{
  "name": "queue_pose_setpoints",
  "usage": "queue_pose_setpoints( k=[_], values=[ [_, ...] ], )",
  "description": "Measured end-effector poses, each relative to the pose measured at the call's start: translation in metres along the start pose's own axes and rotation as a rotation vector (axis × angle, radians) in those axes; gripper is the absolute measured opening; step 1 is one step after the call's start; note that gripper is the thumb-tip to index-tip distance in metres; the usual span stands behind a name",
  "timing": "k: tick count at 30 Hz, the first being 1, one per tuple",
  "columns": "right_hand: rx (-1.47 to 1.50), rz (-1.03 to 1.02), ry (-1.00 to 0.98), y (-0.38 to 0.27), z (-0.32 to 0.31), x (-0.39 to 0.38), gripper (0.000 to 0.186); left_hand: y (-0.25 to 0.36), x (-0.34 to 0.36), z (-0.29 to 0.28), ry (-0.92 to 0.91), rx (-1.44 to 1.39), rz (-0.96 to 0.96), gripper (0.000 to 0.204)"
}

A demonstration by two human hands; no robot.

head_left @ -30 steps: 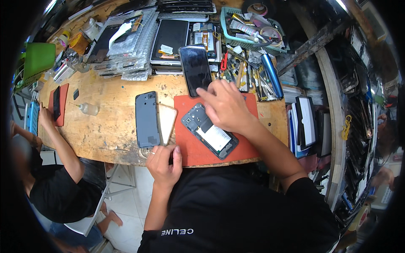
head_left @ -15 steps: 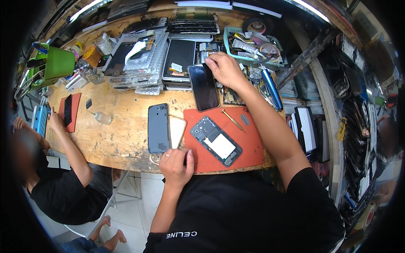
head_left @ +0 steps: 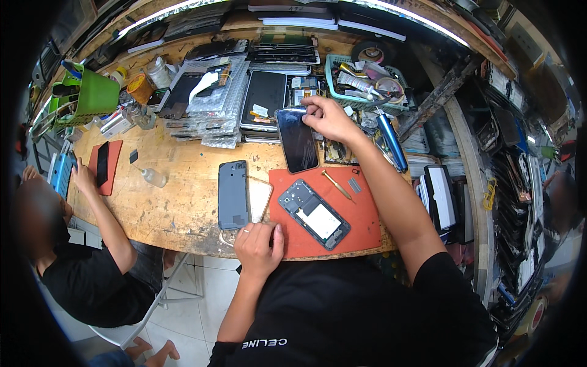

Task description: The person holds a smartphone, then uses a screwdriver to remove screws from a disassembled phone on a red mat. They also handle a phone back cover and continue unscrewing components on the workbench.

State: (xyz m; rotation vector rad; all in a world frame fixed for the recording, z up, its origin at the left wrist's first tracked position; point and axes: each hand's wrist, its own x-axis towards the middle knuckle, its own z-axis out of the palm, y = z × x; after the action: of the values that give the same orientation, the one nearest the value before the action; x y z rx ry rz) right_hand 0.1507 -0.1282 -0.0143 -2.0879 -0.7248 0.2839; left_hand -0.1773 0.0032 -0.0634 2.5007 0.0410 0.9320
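- The right hand reaches well forward over the desk, its fingers pinching the top edge of a dark phone screen panel. The grip is closed on that panel, which sits tilted, its lower end just above the far edge of the orange work mat.
- The left hand rests at the near desk edge, fingers curled loosely and grasping nothing; its fingertips touch the near left corner of the mat.
- On the mat lies an opened phone body, face down and diagonal, its insides and a pale battery exposed. A thin brass-coloured tool and a small grey piece lie just beside it.
- Left of the mat, a grey back cover lies flat, with a pale thin sheet between it and the mat.
- As I judge it, the phone is already stripped down: the cover is off and the body is open. The screen panel is in hand but not yet brought to the body; fitting and closing up seem left to do.
- Behind, stacks of bagged screens, a teal basket of bits and a green bin crowd the desk.
- At the left, another person's hand rests by a second orange mat.
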Motion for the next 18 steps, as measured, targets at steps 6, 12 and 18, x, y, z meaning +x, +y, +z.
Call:
queue_pose_setpoints(
  k=[6,12,18],
  values=[
    [-0.197,-0.081,-0.053,-0.012,-0.004,-0.007,0.072,-0.001,-0.002,-0.001,-0.006,0.006,-0.009,0.005],
    [-0.199,-0.094,-0.051,-0.014,-0.004,-0.011,0.077,-0.001,-0.001,0.001,0.002,0.008,-0.004,0.005],
    [-0.222,-0.124,-0.026,-0.009,-0.001,-0.01,0.073,-0.001,-0.001,0.001,-0.009,0.012,-0.01,0.004]
  ],
)
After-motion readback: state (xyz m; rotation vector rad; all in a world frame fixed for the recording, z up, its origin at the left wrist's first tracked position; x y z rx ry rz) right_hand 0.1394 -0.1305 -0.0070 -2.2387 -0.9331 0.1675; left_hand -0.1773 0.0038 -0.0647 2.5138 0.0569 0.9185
